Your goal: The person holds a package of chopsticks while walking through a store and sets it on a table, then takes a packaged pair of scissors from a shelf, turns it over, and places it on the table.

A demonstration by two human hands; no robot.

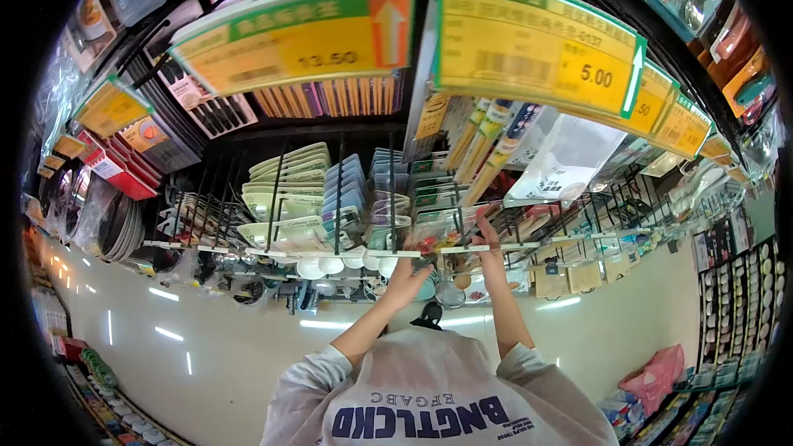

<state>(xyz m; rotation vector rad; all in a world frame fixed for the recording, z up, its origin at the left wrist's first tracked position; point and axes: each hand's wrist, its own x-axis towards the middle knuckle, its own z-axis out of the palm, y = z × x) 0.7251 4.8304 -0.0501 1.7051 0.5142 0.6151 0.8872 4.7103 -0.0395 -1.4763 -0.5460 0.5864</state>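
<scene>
Between my hands, at the front of the wire shelf, is a clear plastic packet (438,239) with red and yellow on it. My left hand (406,281) is at its lower left, fingers bent at the shelf's front rail and partly hidden. At the packet's right side my right hand (487,239) holds its edge, fingers pointing up. Behind the packet stands a row of dark green-labelled packs (434,190). Purple and grey packaged items (388,206) fill the slot to the left.
Wire dividers and a white-tagged front rail (248,253) run across the shelf. Yellow price tags (537,49) hang close above. Chopstick packs (491,140) and a white packet (570,153) lean at the right. White ladles (330,266) hang below. A pink bag (654,376) lies at lower right.
</scene>
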